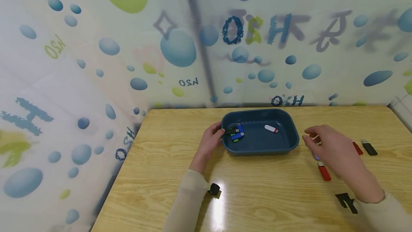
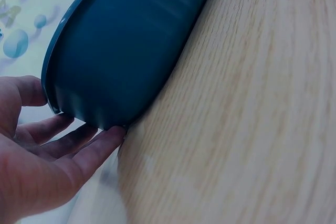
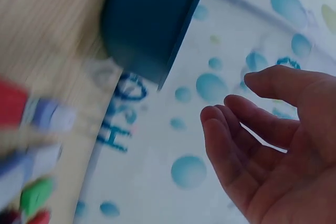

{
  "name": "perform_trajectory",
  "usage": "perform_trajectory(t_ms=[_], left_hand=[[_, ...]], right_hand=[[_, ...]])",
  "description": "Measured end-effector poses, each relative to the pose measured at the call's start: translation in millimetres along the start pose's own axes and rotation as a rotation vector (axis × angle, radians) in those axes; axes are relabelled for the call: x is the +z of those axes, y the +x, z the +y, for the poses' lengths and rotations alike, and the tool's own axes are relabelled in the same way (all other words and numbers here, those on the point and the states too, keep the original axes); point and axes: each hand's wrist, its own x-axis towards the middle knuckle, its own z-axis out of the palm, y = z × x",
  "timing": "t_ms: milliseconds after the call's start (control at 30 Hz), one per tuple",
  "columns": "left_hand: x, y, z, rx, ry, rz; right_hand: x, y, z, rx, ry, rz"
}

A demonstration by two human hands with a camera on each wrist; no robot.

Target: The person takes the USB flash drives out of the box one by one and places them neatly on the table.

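On the wooden table, the left hand steadied the light, stiff tray's left rim; the right hand hovered empty, fingers relaxed.

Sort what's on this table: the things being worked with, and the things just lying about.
In use: blue tray, steadied by left hand; USB sticks inside it; loose sticks under right hand, including red stick.

Lying about: small black object; black clip.
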Motion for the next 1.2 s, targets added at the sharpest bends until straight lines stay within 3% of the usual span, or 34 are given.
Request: perform_trajectory(t_ms=[233, 500, 733, 967, 1200], left_hand=[[-0.9, 1.0, -1.1, 0.009, -0.008, -0.009], [-1.0, -0.1, -0.2, 0.009, -0.018, -0.028], [-1.4, -1.0, -0.2, 0.011, -0.023, -0.032], [-1.9, -0.8, -0.4, 0.011, -0.01, -0.032], [-1.9, -1.3, 0.3, 0.018, -0.009, -0.035]], right_hand=[[16.5, 26.5, -24.8, -0.054, -0.004, -0.008], [34.5, 54.0, -35.5, -0.086, -0.018, -0.04], [51.1, 78.9, -38.9, -0.155, -0.089, -0.144], [67.0, 96.2, -38.6, -0.129, -0.181, -0.214], [72.4, 104.4, -39.0, -0.101, -0.217, -0.218]])
